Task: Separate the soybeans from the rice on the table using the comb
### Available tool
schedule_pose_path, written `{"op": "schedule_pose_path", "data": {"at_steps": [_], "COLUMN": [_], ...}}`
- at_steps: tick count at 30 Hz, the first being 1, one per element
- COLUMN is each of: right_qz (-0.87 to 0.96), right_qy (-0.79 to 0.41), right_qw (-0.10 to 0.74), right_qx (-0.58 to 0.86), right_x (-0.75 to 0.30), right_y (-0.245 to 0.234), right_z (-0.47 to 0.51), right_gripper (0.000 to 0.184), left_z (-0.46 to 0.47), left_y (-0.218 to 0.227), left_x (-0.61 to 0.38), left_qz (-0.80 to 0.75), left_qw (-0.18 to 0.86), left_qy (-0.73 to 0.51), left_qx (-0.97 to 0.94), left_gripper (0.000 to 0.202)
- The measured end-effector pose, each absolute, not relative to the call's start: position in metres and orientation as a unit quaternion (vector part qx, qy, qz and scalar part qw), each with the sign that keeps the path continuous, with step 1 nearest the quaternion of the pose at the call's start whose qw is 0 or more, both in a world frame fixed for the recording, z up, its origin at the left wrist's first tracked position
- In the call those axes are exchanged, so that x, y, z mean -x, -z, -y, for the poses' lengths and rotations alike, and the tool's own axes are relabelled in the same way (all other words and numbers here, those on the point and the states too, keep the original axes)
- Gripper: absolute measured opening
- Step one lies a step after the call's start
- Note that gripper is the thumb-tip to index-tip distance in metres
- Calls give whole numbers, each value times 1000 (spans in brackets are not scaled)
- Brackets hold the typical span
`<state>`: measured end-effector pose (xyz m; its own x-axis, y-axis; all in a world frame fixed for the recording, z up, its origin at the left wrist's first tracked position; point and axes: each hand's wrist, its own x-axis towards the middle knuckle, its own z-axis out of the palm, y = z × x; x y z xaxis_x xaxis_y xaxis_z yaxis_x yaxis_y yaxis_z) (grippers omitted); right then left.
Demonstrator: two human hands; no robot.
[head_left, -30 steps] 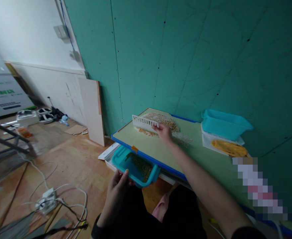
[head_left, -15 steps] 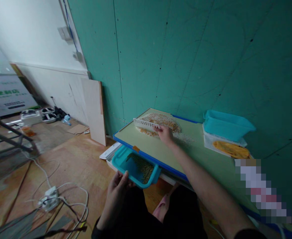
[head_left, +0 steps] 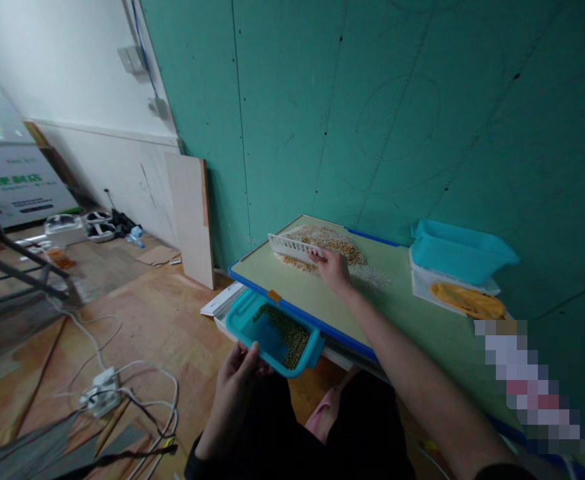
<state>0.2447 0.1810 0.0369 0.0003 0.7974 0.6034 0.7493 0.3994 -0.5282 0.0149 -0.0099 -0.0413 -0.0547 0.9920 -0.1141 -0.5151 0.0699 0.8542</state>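
The left hand [head_left: 237, 373] grips the near rim of a teal plastic tray of beans [head_left: 272, 331]. The right hand [head_left: 333, 267] holds a white slotted plastic strip [head_left: 292, 247] against the far bean pile [head_left: 330, 241] on the green worktop [head_left: 312, 293].

Two teal tubs [head_left: 242, 315] [head_left: 452, 257] are sitting in view, alongside one white slotted rack [head_left: 292, 247] and one bean heap [head_left: 343, 248].

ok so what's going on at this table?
A seated person is working with both hands. The right hand grips a white slotted strip, set on edge against a pile of beans at the far end of the green table. The left hand holds a teal tray just below the table's near edge, with more beans inside. A teal tub sits untouched at the right.
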Motion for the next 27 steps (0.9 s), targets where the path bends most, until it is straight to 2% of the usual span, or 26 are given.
{"op": "schedule_pose_path", "data": {"at_steps": [13, 27], "right_qz": [687, 702], "right_qy": [-66, -62], "right_qw": [454, 452], "right_qx": [563, 547], "right_x": [-252, -247], "right_y": [-35, -33], "right_z": [-190, -188], "right_gripper": [16, 22], "left_z": [12, 11], "left_y": [38, 35], "left_x": [-14, -7], "left_qz": [-392, -398], "left_qw": [624, 603], "left_qy": [-610, -631], "left_qx": [-291, -284], "left_gripper": [32, 30]}}
